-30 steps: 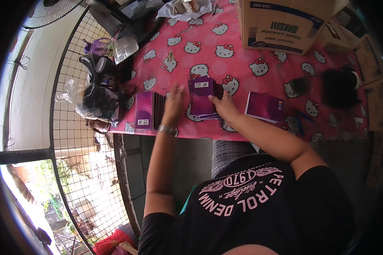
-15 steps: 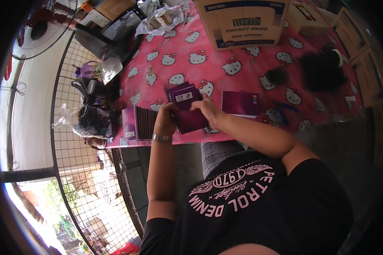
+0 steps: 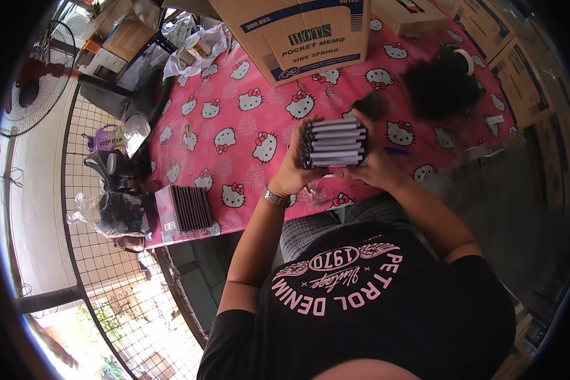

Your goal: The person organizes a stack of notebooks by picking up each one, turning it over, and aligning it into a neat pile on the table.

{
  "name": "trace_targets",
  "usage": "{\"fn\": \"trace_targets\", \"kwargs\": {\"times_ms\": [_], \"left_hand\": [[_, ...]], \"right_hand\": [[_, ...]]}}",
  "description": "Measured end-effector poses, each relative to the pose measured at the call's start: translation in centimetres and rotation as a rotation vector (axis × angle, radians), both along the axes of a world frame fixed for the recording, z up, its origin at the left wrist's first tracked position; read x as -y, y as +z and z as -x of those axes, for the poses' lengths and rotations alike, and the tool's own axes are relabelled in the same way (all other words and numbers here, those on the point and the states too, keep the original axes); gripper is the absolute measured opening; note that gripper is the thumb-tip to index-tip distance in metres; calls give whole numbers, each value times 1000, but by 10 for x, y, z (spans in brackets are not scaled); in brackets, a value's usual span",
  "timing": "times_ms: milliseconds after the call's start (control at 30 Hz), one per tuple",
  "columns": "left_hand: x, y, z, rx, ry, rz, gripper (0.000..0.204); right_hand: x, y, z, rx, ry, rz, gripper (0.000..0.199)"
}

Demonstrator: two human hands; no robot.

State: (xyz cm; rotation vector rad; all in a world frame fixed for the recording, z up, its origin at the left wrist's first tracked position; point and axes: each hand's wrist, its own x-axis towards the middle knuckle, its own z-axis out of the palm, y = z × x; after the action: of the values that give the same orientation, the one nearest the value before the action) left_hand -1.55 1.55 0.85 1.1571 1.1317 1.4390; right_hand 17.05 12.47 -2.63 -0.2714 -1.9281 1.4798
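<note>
A stack of small notebooks [image 3: 333, 144] is held edge-on above the near edge of the table, clamped between both hands. The left hand [image 3: 292, 172] grips its left end, fingers curled over the top; the right hand [image 3: 372, 163] closes on the right end. Below lies the pink cartoon-cat tablecloth [image 3: 234, 114]. A second pack of notebooks [image 3: 185, 210] lies at the table's left corner. A cardboard box [image 3: 301, 31] stands beyond.

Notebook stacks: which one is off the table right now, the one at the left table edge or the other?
The other: the stack of notebooks held up between the left hand and right hand. The wrapped pack lies on the pink tablecloth, untouched.
</note>
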Motion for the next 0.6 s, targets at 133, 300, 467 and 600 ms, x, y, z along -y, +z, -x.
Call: {"fn": "trace_targets", "kwargs": {"times_ms": [133,300,467,600], "left_hand": [[3,-29,0,21,6,125,116],[4,-25,-6,217,34,124,109],[12,-64,8,2,-15,132,84],[5,-71,13,-364,-88,-23,54]], "right_hand": [[10,-17,9,-122,10,124,120],[7,-12,16,-142,-19,73,120],[10,-30,19,-92,-83,-1,122],[7,-26,19,-46,-108,-60,122]]}}
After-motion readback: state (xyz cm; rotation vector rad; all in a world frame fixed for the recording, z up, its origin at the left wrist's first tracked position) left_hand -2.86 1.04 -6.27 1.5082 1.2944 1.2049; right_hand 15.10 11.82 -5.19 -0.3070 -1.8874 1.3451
